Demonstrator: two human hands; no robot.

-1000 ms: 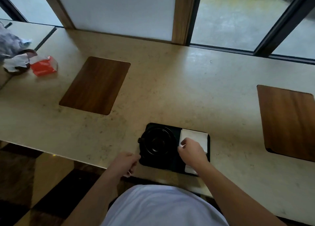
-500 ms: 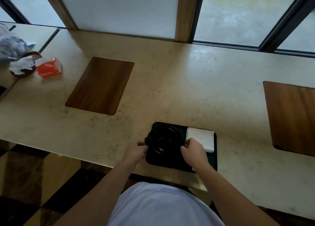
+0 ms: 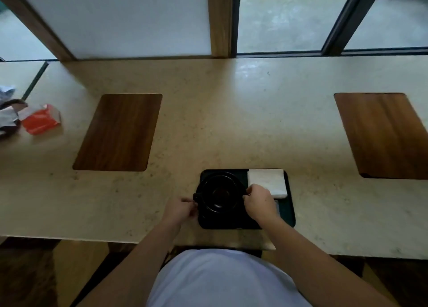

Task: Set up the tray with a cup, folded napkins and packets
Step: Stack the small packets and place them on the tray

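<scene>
Can't really tell if either hand (image 3: 179, 210) (image 3: 259, 202) actually grips the cup (image 3: 218, 194), too dark and blurry. Right one hides part of the tray (image 3: 288, 216). Right mat (image 3: 384, 133) and left-edge clutter (image 3: 8, 115) cut off.

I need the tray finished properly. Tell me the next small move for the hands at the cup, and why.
Probably turn the black cup slightly to square it on the tray. The left hand is at its handle, the right hand at its opposite rim, and the white napkin already lies beside it.
</scene>
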